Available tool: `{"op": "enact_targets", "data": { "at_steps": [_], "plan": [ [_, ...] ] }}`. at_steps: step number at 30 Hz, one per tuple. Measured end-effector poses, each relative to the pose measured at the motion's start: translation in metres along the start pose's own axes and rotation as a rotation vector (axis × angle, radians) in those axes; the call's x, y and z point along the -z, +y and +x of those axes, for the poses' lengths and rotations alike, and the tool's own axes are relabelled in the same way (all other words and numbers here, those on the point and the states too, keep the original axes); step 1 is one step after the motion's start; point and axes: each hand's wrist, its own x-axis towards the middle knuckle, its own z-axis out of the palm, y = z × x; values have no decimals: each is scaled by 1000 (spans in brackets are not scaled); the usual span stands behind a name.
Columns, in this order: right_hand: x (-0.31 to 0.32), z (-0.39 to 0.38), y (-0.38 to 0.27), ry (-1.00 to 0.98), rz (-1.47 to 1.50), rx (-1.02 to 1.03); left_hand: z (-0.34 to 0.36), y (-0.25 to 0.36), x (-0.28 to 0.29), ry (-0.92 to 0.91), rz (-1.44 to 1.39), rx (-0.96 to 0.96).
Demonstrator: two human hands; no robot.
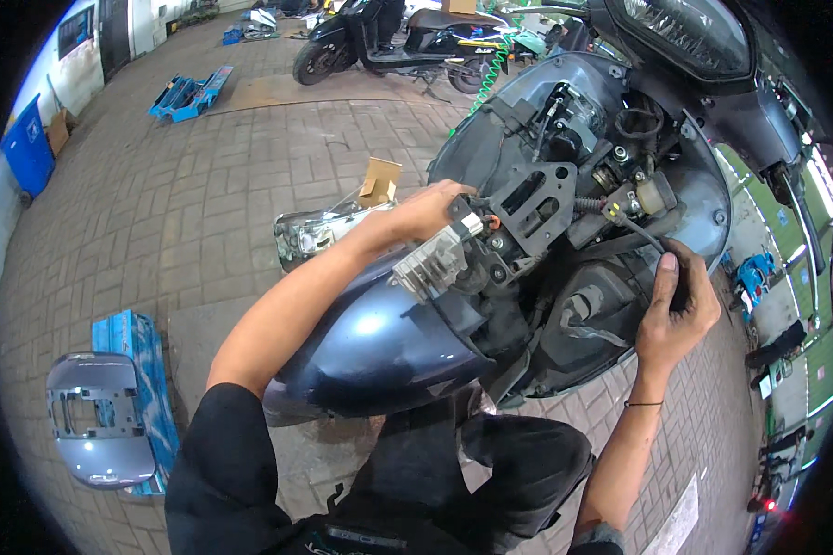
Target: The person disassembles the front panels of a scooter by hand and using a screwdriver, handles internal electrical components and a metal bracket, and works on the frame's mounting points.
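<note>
A scooter's opened front, with blue-grey body panels, fills the middle. My left hand reaches in beside a finned metal part and a black bracket; its fingertips are hidden behind them. At the right, my right hand is closed on the end of a grey hose, which runs up toward a yellow-marked fitting near a translucent reservoir. Above lie black mechanical parts inside the housing.
A mirror and handlebar lever hang upper right. Behind stand another scooter and a blue toolbox. Left of me lie a grey panel and blue case. A cardboard box, chrome lamp unit and green coiled hose lie beyond.
</note>
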Motion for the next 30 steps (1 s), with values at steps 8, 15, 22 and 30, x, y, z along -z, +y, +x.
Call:
{"op": "enact_targets", "data": {
  "at_steps": [8,15,22,30],
  "plan": [
    [4,1,0,-10,-6,23,-6,38,30,394,244,-423],
    [7,1,7,-23,-30,44,-22,69,49,140,680,-142],
    [6,5,8,3,-9,133,-39,133,113,233,1024,-504],
    [13,6,6,5,70,65,-18,133,119,110,421,-200]
  ]
}}
